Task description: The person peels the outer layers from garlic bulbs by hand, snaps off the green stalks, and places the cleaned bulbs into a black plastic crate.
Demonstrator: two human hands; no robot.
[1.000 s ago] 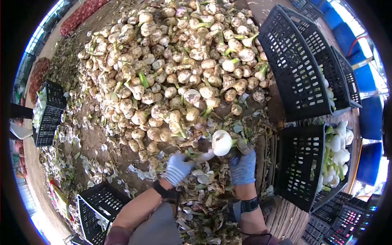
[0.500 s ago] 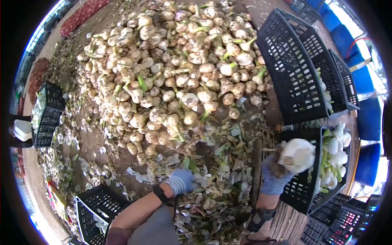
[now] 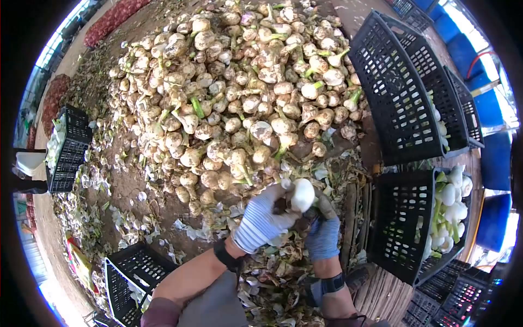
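Observation:
A peeled-looking white onion (image 3: 302, 195) sits between my two gloved hands, above the litter of skins. My left hand (image 3: 264, 215), in a striped blue-grey glove, curls its fingers around the onion's left side. My right hand (image 3: 323, 226), in a blue glove with dark, soiled fingertips, closes on its right side near a bit of green stem. The palms hide part of the onion. Just beyond lies a big heap of dirty, brown-skinned onions (image 3: 239, 103), some with green stems.
To the right, a black crate (image 3: 397, 223) holds white onions with green stems; taller black crates (image 3: 392, 87) stand behind it. Another crate (image 3: 139, 267) is at lower left. Loose skins (image 3: 278, 278) cover the ground. Further left, a person (image 3: 30, 163) is beside a filled crate (image 3: 71, 147).
My right hand has come left from the right-hand crate with the onion. My left hand has lifted from the skins and closed on it too. The view has shifted slightly.

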